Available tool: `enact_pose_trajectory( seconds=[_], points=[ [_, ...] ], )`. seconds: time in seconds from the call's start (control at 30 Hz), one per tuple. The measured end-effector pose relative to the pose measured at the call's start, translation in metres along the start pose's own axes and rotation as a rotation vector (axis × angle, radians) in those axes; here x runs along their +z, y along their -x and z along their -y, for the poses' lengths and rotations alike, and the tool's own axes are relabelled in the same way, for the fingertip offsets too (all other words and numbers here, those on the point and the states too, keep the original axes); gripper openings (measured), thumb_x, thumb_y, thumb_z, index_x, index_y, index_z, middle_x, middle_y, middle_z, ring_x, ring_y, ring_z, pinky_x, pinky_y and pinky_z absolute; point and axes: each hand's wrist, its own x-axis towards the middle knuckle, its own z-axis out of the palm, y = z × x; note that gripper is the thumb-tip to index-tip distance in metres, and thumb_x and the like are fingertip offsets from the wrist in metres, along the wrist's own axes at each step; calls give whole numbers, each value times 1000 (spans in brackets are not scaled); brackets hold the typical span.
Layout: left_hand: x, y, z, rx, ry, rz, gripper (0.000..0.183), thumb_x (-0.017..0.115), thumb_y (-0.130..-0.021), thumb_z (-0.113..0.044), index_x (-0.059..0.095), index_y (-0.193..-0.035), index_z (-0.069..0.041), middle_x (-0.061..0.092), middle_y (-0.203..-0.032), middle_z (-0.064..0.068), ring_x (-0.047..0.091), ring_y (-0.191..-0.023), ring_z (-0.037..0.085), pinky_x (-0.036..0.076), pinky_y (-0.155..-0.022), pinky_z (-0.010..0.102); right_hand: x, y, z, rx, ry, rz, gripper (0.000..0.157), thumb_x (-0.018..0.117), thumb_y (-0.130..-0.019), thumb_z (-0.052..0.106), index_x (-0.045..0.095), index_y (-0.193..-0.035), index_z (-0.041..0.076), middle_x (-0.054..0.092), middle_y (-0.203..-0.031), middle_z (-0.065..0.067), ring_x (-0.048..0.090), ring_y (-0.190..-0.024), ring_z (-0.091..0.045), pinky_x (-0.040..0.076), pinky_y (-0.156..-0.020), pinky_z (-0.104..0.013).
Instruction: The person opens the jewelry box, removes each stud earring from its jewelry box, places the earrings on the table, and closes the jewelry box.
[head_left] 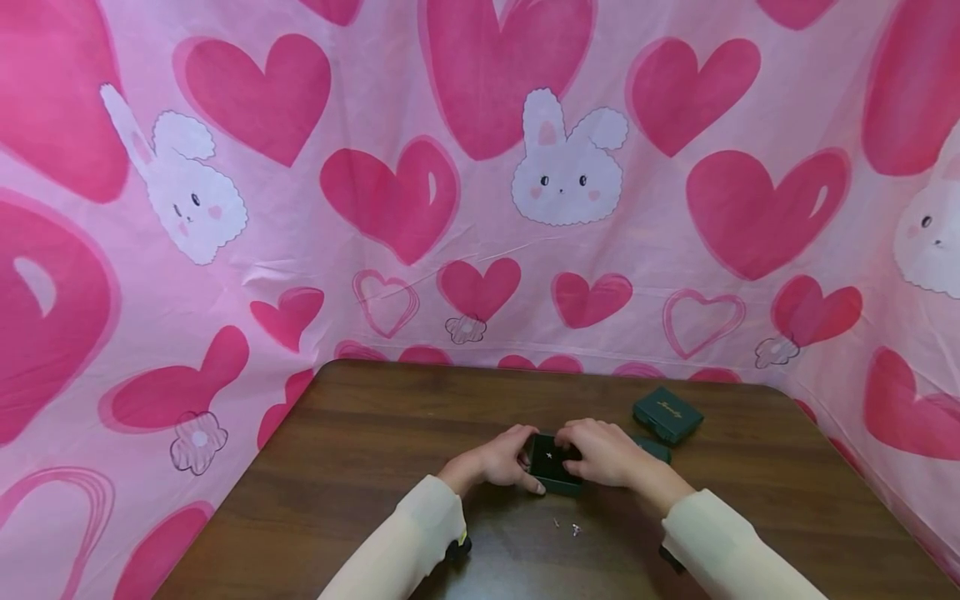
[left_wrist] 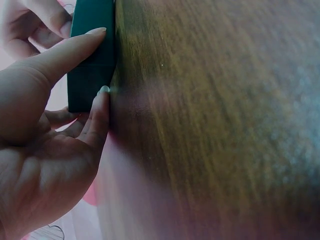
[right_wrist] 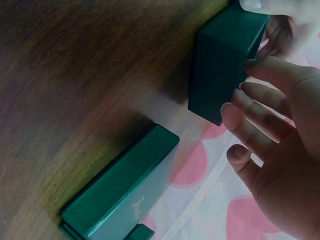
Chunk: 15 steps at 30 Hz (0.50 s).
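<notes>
A dark green jewelry box (head_left: pixel 558 486) with a black insert (head_left: pixel 551 467) stands uncovered on the table. On the insert shows a tiny silvery star-shaped piece (head_left: pixel 549 456). My left hand (head_left: pixel 504 458) grips the box from its left side; in the left wrist view the thumb (left_wrist: pixel 75 52) lies along the green wall (left_wrist: pixel 90 82). Bent over the box's right part, my right hand (head_left: pixel 603 454) has its thumb and fingertips at the insert. In the right wrist view those fingertips reach past the box's rim (right_wrist: pixel 255 40), so whether they pinch anything is hidden.
Two tiny shiny pieces, a goldish one (head_left: pixel 557 522) and a silvery one (head_left: pixel 576 529), lie on the brown wooden table (head_left: pixel 360 467) before the box. Behind my right hand are a flat green piece (head_left: pixel 654 450) and a green box with gold lettering (head_left: pixel 667 415). A heart-patterned cloth (head_left: pixel 480 225) surrounds the table.
</notes>
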Motion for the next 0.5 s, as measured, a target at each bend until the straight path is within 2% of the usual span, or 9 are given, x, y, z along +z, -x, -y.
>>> enact_pose_trajectory(
  seconds=[0.2, 0.5],
  points=[
    [-1, 0, 0, 3, 2, 1, 64, 91, -77, -15, 53, -128, -8, 49, -107, 1, 50, -92, 13, 45, -81, 25, 4, -5, 1, -26, 17, -18, 21, 82, -87, 19, 75, -106, 12, 69, -95, 2, 62, -84, -15, 57, -78, -45],
    [-1, 1, 0, -1, 7, 5, 66, 91, -78, -16, 53, -131, -8, 49, -109, 1, 50, -93, 13, 45, -81, 25, 8, -12, 6, -63, 41, -58, 11, 80, -88, 13, 76, -99, 13, 69, -90, 1, 62, -79, -14, 55, -70, -41]
  ],
)
